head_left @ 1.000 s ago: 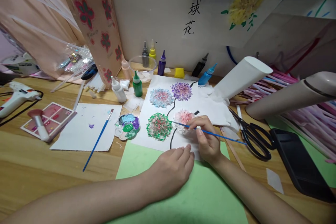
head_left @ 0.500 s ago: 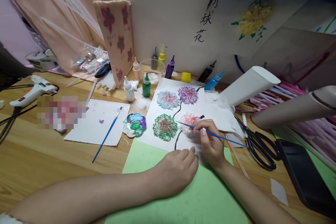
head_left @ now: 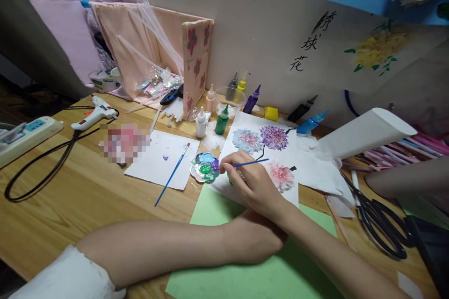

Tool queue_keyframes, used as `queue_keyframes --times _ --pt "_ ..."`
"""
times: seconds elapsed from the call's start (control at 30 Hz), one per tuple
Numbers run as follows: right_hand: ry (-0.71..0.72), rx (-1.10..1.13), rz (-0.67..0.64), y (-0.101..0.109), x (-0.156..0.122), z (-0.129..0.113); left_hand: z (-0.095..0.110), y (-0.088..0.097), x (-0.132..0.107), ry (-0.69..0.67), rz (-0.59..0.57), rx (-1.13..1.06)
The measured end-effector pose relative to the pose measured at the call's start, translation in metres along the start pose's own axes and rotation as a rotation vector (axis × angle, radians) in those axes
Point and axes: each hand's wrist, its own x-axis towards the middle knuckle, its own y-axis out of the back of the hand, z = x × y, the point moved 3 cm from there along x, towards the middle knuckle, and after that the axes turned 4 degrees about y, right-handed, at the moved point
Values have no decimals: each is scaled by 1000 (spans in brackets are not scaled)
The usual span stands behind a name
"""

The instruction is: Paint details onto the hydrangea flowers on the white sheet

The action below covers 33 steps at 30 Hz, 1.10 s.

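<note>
My right hand pinches a thin blue paintbrush and reaches left, its tip at the flower-shaped paint palette. The hand covers the green flower on the white sheet, where a blue-pink flower, a purple one and a pink one show. My left hand rests on the green paper under my right wrist, its fingers hidden.
A second blue brush lies on a white paper. Paint bottles stand along the wall. A glue gun and power strip lie left. Black scissors and a rolled white paper lie right.
My right hand has moved left from the pink flower to the palette, carrying the brush. The camera has swung so the scene shifted right. My left hand stays on the green paper.
</note>
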Motion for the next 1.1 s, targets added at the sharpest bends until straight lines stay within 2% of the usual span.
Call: queue_keyframes --times 0.1,0.2,0.33,0.47,0.6,0.73,0.8,0.93,1.0,1.1 --pt "-3 -46 -28 -14 14 4 3 -2 -1 -104 21 12" --pt "-1 -74 -73 -22 16 7 3 -5 -1 -111 40 -3" --pt "3 -82 0 -21 14 8 3 -5 0 -122 48 -34" --pt "16 -89 -36 -22 13 8 3 -5 -1 -116 50 -39" --pt "42 -85 30 -22 13 8 3 -7 -2 -127 63 -39" --pt "86 -87 2 -21 12 5 4 -9 -2 -126 58 -26" --pt "92 -75 116 -10 8 3 4 -8 -2 -104 47 -31" --pt "-7 -56 442 35 -13 13 2 -1 -2 -32 41 -65" --pt "-127 -54 523 56 -27 26 1 2 -2 -15 70 -35" --pt "-278 23 556 76 -44 50 -1 4 -3 -13 71 8"
